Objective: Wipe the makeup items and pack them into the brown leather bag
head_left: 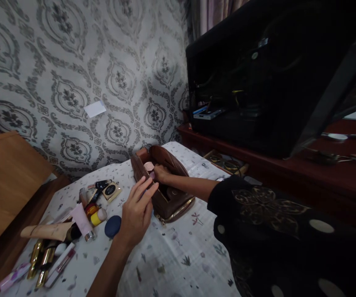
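Observation:
A brown leather cosmetic bag [174, 198] stands open on the patterned cloth [171, 255]. My left hand [137, 212] rests against the bag's near rim, fingers stretched out and holding nothing I can see. My right hand [161, 173] reaches over the bag's opening with fingers closed around a small pink round-topped item [149, 166] at the rim. A black sleeve with gold pattern covers my right arm [258, 214].
Left of the bag lie several cosmetics: a dark blue round compact [112, 226], a pink tube [81, 220], a yellow-capped bottle [99, 216], gold lipsticks [40, 262] and a black square compact [111, 190]. A dark wooden shelf [258, 156] with a black unit stands right; a wooden board [4, 181] left.

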Available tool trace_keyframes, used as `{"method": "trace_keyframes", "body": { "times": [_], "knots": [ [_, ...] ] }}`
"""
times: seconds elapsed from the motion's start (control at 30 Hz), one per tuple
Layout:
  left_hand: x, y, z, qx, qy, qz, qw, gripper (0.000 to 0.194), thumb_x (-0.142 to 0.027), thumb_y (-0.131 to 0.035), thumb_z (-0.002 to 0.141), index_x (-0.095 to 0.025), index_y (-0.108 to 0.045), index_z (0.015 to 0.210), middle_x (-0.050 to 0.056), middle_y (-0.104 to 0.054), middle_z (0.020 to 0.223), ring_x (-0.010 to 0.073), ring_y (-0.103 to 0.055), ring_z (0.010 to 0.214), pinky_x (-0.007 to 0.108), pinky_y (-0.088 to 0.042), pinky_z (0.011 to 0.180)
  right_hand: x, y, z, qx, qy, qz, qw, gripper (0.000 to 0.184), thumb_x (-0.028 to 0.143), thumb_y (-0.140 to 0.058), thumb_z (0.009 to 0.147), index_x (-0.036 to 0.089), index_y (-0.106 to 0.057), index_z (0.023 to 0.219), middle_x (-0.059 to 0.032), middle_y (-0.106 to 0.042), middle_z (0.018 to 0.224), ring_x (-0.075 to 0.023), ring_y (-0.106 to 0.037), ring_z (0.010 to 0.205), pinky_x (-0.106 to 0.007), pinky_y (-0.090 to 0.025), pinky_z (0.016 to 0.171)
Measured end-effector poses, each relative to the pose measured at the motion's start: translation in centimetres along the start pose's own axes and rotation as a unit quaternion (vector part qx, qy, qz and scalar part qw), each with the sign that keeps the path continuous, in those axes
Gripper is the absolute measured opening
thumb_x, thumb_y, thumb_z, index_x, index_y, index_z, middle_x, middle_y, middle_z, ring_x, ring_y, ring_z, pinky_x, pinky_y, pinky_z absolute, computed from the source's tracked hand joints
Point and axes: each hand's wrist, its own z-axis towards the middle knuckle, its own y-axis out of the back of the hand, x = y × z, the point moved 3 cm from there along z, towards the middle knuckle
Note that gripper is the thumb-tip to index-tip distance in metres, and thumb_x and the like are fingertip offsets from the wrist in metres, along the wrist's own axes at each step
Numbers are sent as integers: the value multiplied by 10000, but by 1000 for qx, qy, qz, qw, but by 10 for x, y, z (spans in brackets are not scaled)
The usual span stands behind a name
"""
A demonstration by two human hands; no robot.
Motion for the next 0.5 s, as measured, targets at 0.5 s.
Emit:
{"method": "trace_keyframes", "body": {
  "times": [0.5],
  "knots": [
    [-11,11,8,-37,21,-15,999,428,-96,-396,949,-243,-578,1308,101,-533,1436,219,-493,1342,414,-463,1084,7,12,-4,8,-7,-33,999,373,361,-614,934,165,-580,1250,-91,-599,1249,-240,-621,1077,-429,-544,888]
  ]
}}
